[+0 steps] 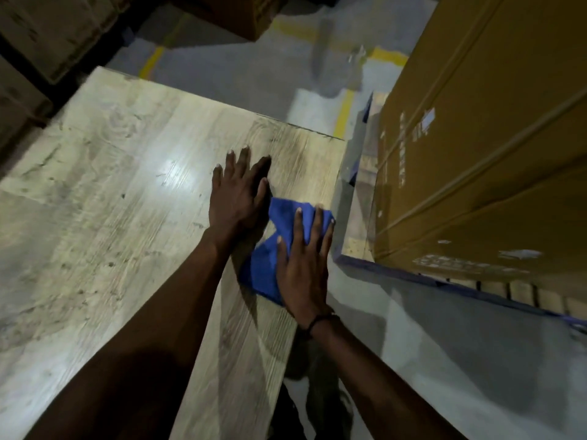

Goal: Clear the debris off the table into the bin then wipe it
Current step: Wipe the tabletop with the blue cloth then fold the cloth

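The right hand [303, 268] lies flat on a blue cloth [270, 265], its fingers [298, 227] straight and spread, pressing the cloth onto the table [111, 185] near the table's right edge. The fingertips reach the cloth's far end, which is bunched under them; the palm covers the cloth's near right part, so its full outline is hidden. A dark band [320, 320] circles the right wrist.

The left hand [236, 198] rests palm down on the bare wood just left of the cloth, fingers straight and slightly fanned, gripping nothing. Its thumb side meets the cloth's far left corner; whether it actually touches the fabric is hard to tell in the shadow there.

Both forearms run out of the picture at the near edge. The table is pale wood grain with dark scuffs and a glare patch left of the hands; its left and near parts are cut off.

To the right stands a large brown cardboard box [476, 154] on a blue-edged pallet [444, 277]. Printing and a small white label [427, 120] show on the box, but all are too blurred to read. More boxes [47, 36] sit dim at far left. Yellow lines [344, 112] mark the grey floor [254, 74] beyond the table.
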Demonstrator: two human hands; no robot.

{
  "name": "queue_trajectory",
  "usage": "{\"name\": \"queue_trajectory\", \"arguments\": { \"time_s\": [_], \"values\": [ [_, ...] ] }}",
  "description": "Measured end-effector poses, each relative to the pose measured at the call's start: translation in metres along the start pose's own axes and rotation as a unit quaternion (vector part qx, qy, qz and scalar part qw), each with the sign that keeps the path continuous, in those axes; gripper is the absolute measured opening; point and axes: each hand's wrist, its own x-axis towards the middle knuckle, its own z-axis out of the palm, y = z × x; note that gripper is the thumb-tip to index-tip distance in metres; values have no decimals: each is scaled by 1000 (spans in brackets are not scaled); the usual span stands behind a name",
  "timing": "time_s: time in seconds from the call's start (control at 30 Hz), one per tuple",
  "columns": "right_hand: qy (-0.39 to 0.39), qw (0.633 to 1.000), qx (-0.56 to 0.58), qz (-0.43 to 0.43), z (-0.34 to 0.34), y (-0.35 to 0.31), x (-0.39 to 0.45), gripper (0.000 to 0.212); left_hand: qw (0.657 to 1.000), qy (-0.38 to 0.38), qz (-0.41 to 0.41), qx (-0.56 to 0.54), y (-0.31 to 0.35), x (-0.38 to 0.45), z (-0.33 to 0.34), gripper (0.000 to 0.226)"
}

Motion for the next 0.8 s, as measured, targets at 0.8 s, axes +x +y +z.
{"name": "queue_trajectory", "arguments": {
  "time_s": [0.8],
  "values": [
    [-43,989,-89,-109,-1,56,245,61,989,45,-132,45,16,62,12,57]
  ]
}}
